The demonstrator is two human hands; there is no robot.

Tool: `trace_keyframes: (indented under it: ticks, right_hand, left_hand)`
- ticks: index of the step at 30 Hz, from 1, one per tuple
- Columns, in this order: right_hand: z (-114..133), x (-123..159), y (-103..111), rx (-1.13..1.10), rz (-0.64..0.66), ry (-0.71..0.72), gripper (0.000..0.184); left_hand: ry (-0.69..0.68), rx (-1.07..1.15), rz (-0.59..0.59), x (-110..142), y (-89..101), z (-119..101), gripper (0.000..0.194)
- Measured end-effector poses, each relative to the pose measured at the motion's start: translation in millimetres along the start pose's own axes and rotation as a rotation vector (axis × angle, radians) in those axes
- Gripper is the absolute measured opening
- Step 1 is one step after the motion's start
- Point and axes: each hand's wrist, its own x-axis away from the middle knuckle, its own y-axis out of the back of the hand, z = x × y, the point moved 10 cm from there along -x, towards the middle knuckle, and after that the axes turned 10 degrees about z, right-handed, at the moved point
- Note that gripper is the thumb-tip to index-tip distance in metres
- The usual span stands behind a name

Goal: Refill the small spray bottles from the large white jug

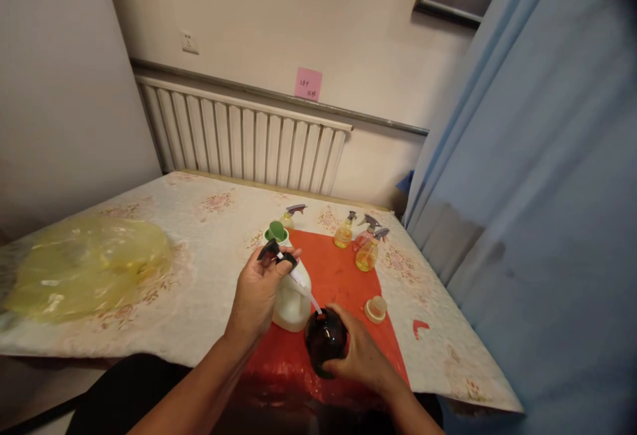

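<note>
My left hand (259, 289) pinches a black pump head (284, 261), whose pale tube (312, 299) slants down to the right. The tube's lower end is at the mouth of a dark round bottle (326, 342); whether it has entered the opening is hard to make out. My right hand (361, 352) wraps round that bottle from the right side. Just behind my left hand stands a large white jug (292, 306) with a green top (277, 231), partly hidden by the hand. A clear cup-like cap (375, 310) lies right of my right hand.
A red sheet (333, 269) covers part of the flowered tablecloth (199, 243). Several spray bottles with yellow or pink liquid, one a yellow spray bottle (367, 257), stand at the back. A yellow plastic bag (89, 266) lies left; a red scrap (421, 327) and blue curtain (537, 223) are right.
</note>
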Motion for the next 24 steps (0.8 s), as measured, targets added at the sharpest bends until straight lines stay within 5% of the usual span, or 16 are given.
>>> trace_keyframes:
  ticks: [17, 24]
  right_hand:
    - [22.1, -7.0, -2.9, 0.094, 0.026, -0.002, 0.087]
    - [18.7, -13.9, -4.4, 0.134, 0.044, -0.054, 0.089]
  left_hand:
    - [0.033, -0.036, -0.138, 8.8, 40.0, 15.4, 0.028]
    - [0.111, 0.243, -0.236, 6.6, 68.5, 30.1, 0.029]
